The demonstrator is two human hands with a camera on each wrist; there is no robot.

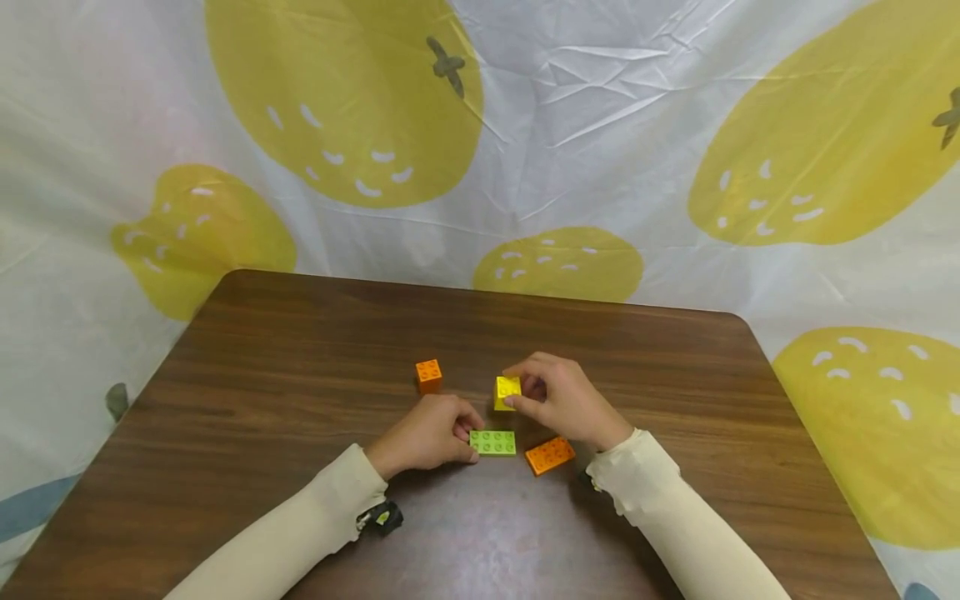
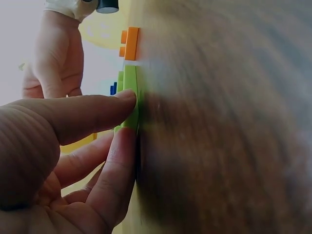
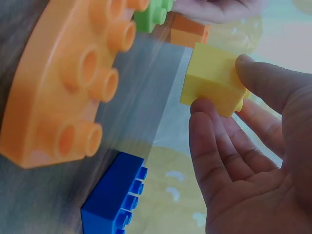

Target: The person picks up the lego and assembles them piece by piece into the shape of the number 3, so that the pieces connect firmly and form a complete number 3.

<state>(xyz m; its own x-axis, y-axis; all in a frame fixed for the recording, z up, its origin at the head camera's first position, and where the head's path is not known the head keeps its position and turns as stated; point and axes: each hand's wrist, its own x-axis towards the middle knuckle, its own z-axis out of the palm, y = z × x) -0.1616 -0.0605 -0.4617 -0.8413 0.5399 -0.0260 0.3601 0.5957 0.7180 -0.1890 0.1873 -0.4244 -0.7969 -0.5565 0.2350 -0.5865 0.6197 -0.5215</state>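
My left hand (image 1: pixel 431 432) pinches the left end of a flat light green brick (image 1: pixel 492 443) between thumb and fingers, low on the table. In the left wrist view the thumb lies across the side of the green brick (image 2: pixel 130 78). My right hand (image 1: pixel 566 398) holds a small yellow brick (image 1: pixel 507 390) by thumb and fingertips. This yellow brick (image 3: pixel 214 78) looks raised off the tabletop in the right wrist view, studs turned toward the palm. Just below the right hand lies a flat orange brick (image 1: pixel 550 455) with two rows of studs.
A taller orange brick (image 1: pixel 428 379) stands beyond the left hand. A long blue brick (image 3: pixel 112 195) lies on the table, hidden behind the right hand in the head view. The brown wooden table (image 1: pixel 315 350) ends at a fruit-printed white curtain (image 1: pixel 585 150).
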